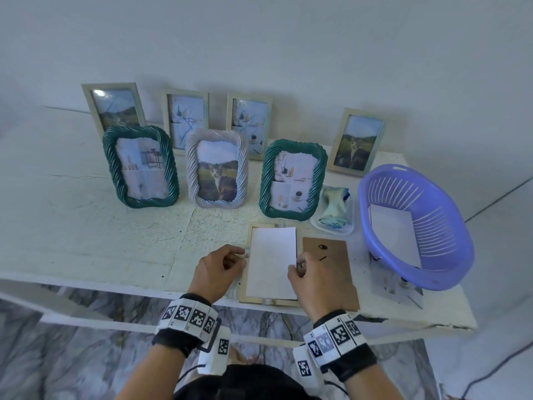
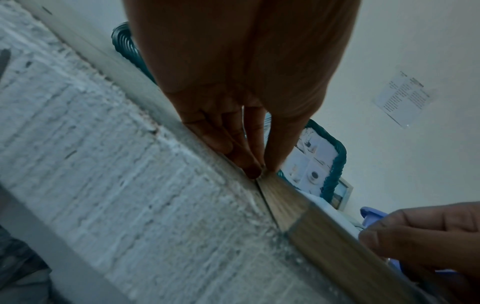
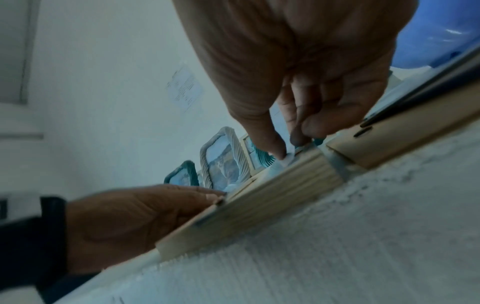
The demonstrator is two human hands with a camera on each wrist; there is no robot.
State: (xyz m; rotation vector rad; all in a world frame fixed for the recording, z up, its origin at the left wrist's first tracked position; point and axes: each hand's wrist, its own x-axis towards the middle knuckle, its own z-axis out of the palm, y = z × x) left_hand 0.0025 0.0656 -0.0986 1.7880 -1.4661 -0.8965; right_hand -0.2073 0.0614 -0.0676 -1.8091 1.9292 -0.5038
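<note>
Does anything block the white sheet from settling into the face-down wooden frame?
Nothing visible does. The white sheet already lies over the wooden frame; the right hand pinches its edge, and the brown backing board lies aside to the right.

Head camera: high, looking down across the table (image 1: 86, 241) toward the wall (image 1: 288, 39). Wrist cameras: low, close, facing likewise. All share the wooden frame (image 1: 243, 293).

Open tabletop (image 1: 86, 241) leftward, standing frames (image 1: 216, 171) behind — basket (image 1: 444, 241) and backing board (image 1: 343, 252) crowding right

Inside frame (image 1: 253, 299) lies paper (image 1: 272, 261); backing board (image 1: 337, 246) right of it; basket (image 1: 450, 241) further right
</note>
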